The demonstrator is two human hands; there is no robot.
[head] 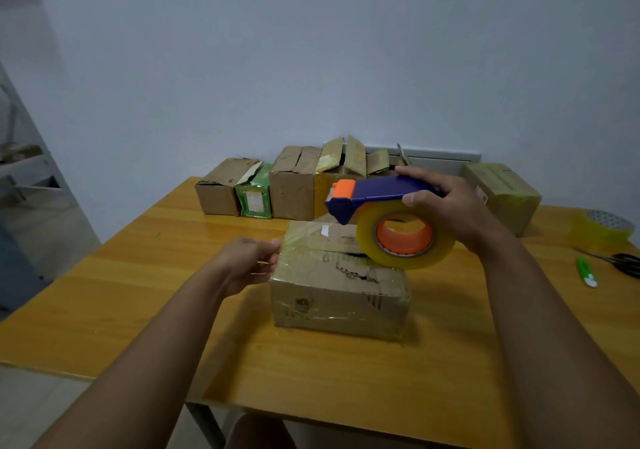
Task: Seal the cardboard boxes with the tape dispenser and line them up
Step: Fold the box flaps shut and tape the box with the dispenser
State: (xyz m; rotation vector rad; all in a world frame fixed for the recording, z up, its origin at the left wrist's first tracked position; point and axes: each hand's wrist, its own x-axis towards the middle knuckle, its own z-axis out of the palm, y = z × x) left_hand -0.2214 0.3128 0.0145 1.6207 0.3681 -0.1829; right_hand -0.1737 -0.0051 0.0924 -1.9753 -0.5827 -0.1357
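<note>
My left hand (247, 261) rests loosely curled against the left end of the taped, creased cardboard box (337, 289) at the table's (138, 275) middle. My right hand (446, 209) grips the blue-and-orange tape dispenser (388, 216) above it. Four boxes (277, 185) line the wall, a fifth box (502, 196) and one spare tape roll (602, 229) sit right.

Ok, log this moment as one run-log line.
right hand: grips tape dispenser over cardboard box | left hand: at box's left end | phase: sealing
</note>
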